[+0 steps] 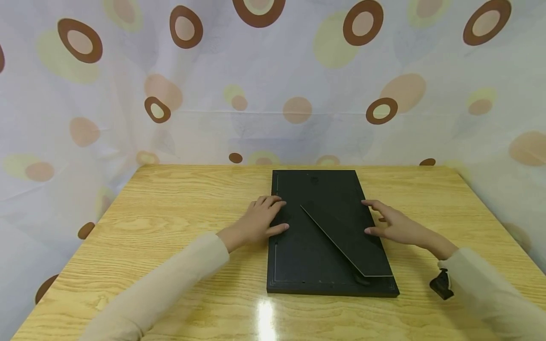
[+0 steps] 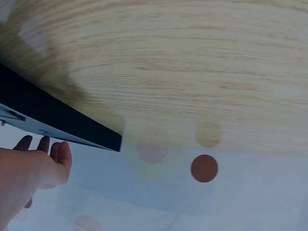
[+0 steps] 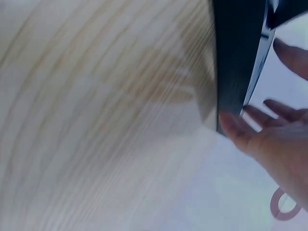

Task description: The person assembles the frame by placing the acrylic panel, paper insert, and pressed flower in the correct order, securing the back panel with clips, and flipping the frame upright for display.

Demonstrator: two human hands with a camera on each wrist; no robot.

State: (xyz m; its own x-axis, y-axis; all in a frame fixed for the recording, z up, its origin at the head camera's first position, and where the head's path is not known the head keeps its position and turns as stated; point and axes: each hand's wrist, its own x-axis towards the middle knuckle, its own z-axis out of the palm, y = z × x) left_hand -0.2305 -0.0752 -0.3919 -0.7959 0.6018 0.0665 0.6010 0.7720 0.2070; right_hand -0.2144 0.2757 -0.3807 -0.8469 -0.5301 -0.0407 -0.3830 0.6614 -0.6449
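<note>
A black picture frame (image 1: pixel 294 265) lies back side up on the wooden table, its long sides running away from me. Its easel stand (image 1: pixel 354 246) is tilted up off the backing, slanting toward the near right corner. My left hand (image 1: pixel 258 220) rests on the left border, thumb and fingers spread over the edge. On the opposite side, my right hand (image 1: pixel 394 225) has its thumb and fingertips at the right edge, fingers relaxed. The left wrist view shows the frame's side (image 2: pixel 62 113) with fingers above it; in the right wrist view, fingertips meet the frame's side (image 3: pixel 236 62).
The wooden table (image 1: pixel 187 203) extends around the frame on both sides. Behind it hangs a pale curtain (image 1: pixel 264 66) with brown and yellow ovals, which also runs along the left and right sides. A small black device (image 1: pixel 442 284) sits at my right wrist.
</note>
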